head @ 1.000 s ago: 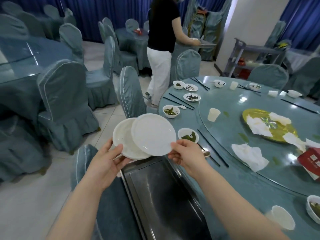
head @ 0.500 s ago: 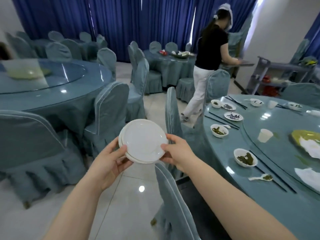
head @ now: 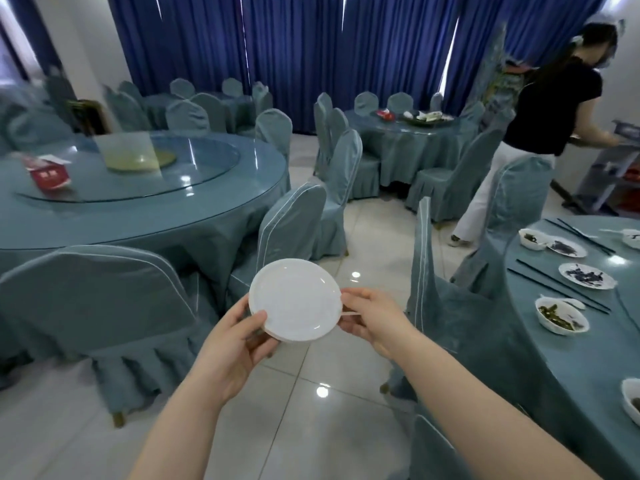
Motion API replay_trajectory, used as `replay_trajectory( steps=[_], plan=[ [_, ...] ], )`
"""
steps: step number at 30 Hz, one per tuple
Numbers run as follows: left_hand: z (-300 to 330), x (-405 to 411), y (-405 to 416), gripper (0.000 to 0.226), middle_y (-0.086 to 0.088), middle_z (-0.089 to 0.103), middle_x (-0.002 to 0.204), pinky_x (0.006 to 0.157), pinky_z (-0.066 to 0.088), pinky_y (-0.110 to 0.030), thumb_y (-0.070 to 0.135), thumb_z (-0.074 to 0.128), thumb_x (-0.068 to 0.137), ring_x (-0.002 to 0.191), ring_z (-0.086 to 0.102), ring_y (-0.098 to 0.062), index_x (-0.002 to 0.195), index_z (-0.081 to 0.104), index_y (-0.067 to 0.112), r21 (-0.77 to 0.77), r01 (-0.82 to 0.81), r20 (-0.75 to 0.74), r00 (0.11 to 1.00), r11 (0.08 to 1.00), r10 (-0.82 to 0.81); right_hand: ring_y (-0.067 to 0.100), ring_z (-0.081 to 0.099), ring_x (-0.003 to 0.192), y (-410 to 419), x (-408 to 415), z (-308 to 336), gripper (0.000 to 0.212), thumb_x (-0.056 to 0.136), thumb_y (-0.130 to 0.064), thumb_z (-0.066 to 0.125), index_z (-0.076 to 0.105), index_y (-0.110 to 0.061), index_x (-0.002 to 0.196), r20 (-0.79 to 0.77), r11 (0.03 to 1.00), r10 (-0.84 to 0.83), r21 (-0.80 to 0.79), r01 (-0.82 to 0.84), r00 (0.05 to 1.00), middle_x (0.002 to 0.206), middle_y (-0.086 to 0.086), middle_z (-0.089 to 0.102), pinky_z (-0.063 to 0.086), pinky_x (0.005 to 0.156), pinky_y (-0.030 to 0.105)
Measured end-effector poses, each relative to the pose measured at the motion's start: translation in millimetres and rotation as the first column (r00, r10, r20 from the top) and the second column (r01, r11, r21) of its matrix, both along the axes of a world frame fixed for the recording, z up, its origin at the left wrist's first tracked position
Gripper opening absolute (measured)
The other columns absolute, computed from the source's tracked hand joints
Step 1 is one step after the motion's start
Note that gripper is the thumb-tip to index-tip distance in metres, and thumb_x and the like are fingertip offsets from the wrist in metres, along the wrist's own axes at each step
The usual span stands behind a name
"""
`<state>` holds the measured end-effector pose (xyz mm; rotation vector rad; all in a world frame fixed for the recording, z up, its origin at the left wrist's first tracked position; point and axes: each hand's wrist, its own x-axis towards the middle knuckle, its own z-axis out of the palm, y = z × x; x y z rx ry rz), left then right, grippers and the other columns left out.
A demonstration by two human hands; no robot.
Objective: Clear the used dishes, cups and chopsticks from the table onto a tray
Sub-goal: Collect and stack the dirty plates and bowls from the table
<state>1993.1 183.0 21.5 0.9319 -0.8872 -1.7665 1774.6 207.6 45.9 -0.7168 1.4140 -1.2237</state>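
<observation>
A small stack of white plates (head: 295,299) is held up over the tiled floor, in front of me. My left hand (head: 235,344) grips its lower left rim with the thumb on top. My right hand (head: 372,317) pinches the right rim. At the right edge, the round table (head: 568,344) carries used bowls with green leftovers (head: 561,315), small plates with dark scraps (head: 587,276) and black chopsticks (head: 557,289). No tray is in view.
Covered chairs (head: 446,306) stand between me and the table on the right. Another round table (head: 138,202) with a glass turntable and a red box sits at left with chairs around it. A person in a black top (head: 540,109) stands by a cart at far right.
The two plates have been slid together into one stack. My view has swung left, away from the dirty table and the dark tray, which has left the frame.
</observation>
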Motion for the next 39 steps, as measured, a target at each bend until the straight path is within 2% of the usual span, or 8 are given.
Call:
replay_trajectory(
  steps=[4,10,17,21,26,29,35,39],
  plan=[
    [-8.0,-4.5,-75.2,0.034,-0.001,0.072,0.109,0.064,0.058,-0.027,0.004,0.051,0.092,0.092,0.071,-0.018,0.118,0.061,0.024,0.027,-0.071,0.02,0.997,0.997,0.07,0.019,0.071,0.074,-64.4,-32.0,-9.9,0.016,0.095,-0.018,0.055,0.064,-0.008,0.104,-0.008,1.0,-0.023,0.02,0.023,1.0,0.091,0.008,0.072,0.058,0.063,0.024],
    [-2.4,-38.0,-196.2,0.032,-0.001,0.074,0.102,0.061,0.057,-0.025,0.005,0.052,0.092,0.081,0.072,-0.013,0.115,0.063,0.023,0.038,-0.078,0.017,0.997,0.996,0.077,0.022,0.072,0.084,-164.6,-89.5,-16.0,0.019,0.094,-0.02,0.055,0.069,-0.009,0.102,0.03,0.995,-0.099,-0.014,0.099,0.995,0.094,0.008,0.075,0.055,0.07,0.029],
    [3.5,-111.7,-327.0,0.03,0.001,0.075,0.095,0.062,0.057,-0.023,0.006,0.053,0.093,0.077,0.072,-0.011,0.115,0.063,0.022,0.051,0.076,-0.025,0.997,0.996,-0.075,0.023,0.07,0.087,-241.9,-162.3,-26.9,0.019,0.097,-0.017,0.05,0.068,-0.011,0.1,0.077,0.929,-0.369,-0.015,0.371,0.926,0.093,0.006,0.074,0.053,0.073,0.03],
    [8.8,-179.4,-406.2,0.028,0.001,0.072,0.097,0.063,0.058,-0.024,0.006,0.049,0.095,0.075,0.07,-0.01,0.114,0.062,0.022,0.04,0.219,-0.05,0.975,0.975,-0.217,0.021,0.07,0.086,-271.8,-215.4,-25.8,0.018,0.097,-0.017,0.05,0.067,-0.011,0.101,0.061,0.83,-0.554,-0.031,0.557,0.83,0.095,0.006,0.074,0.053,0.074,0.03],
    [16.2,-273.1,-489.8,0.032,-0.004,0.069,0.11,0.066,0.058,-0.025,0.005,0.048,0.094,0.088,0.067,-0.016,0.12,0.059,0.02,0.038,0.435,-0.066,0.899,0.9,-0.432,0.016,0.069,0.07,-288.5,-275.3,-29.8,0.018,0.096,-0.016,0.05,0.067,-0.012,0.099,0.086,0.661,-0.745,-0.029,0.749,0.661,0.084,0.003,0.074,0.051,0.064,0.026],
    [18.1,-335.5,-524.1,0.035,-0.005,0.068,0.115,0.067,0.058,-0.025,0.004,0.049,0.094,0.099,0.065,-0.02,0.125,0.058,0.019,0.069,0.537,-0.073,0.843,0.841,-0.533,0.016,0.069,0.07,-288.1,-308.5,-35.0,0.018,0.097,-0.017,0.048,0.066,-0.014,0.095,0.09,0.542,-0.838,0.016,0.841,0.538,0.078,0.0,0.075,0.05,0.066,0.027],
    [13.5,-464.6,-575.9,0.035,-0.002,0.073,0.106,0.065,0.057,-0.025,0.002,0.049,0.093,0.082,0.071,-0.015,0.121,0.061,0.02,0.047,0.698,-0.085,0.715,0.714,-0.694,0.021,0.067,0.079,-297.0,-383.8,-48.3,0.016,0.095,-0.018,0.051,0.066,-0.012,0.099,0.073,0.351,-0.935,0.055,0.935,0.347,0.085,0.004,0.075,0.05,0.075,0.031],
    [6.5,-545.2,-605.2,0.036,0.0,0.074,0.099,0.064,0.057,-0.025,0.002,0.048,0.093,0.076,0.071,-0.013,0.123,0.06,0.019,0.058,0.754,-0.104,0.656,0.654,-0.747,0.021,0.066,0.077,-316.2,-438.8,-62.1,0.016,0.095,-0.017,0.051,0.066,-0.012,0.1,0.074,0.274,-0.961,0.107,0.956,0.268,0.085,0.004,0.074,0.05,0.072,0.029]
  ],
)
